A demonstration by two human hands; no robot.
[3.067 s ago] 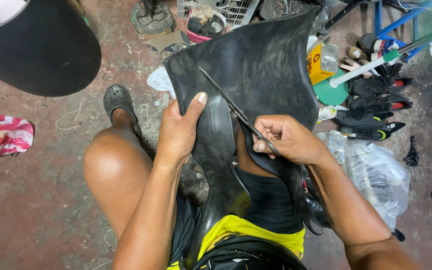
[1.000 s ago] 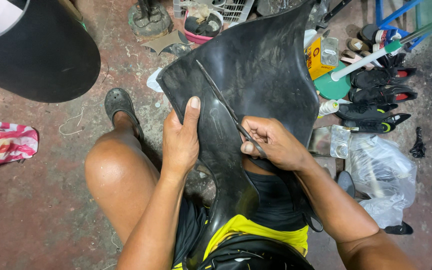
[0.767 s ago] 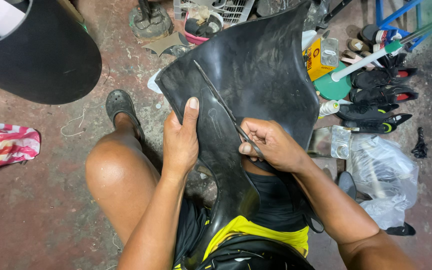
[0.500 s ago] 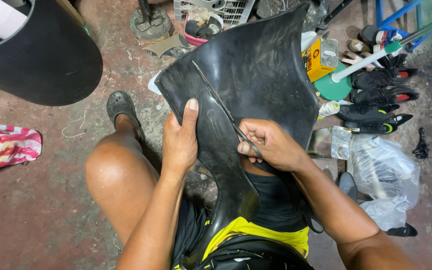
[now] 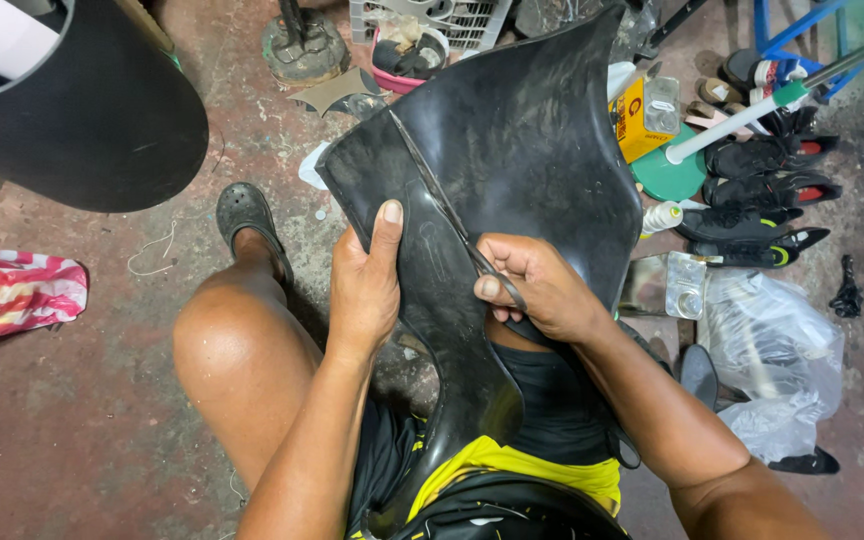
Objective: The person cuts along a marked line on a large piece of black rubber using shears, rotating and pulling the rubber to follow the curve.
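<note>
A large sheet of black rubber (image 5: 532, 140), like a cut inner tube, stands across my lap and curves up toward the floor clutter. My left hand (image 5: 367, 285) grips the narrow left strip of the rubber, thumb on its front face. My right hand (image 5: 542, 290) is closed on the handles of a pair of scissors (image 5: 452, 215). Their long thin blades lie in a slit that runs up the rubber toward its upper left corner. My bare left knee (image 5: 242, 350) is raised beside the sheet.
A big black drum (image 5: 82, 110) stands at the upper left, a red-striped cloth (image 5: 12, 295) lies on the concrete floor at left. Black shoes (image 5: 762, 190), a yellow box (image 5: 637, 120), a clear plastic bag (image 5: 777, 350) and a white crate (image 5: 422, 20) crowd the right and top.
The scissors and my right hand have shifted slightly along the slit in the rubber. My left hand has slid a little higher on the strip and keeps its grip.
</note>
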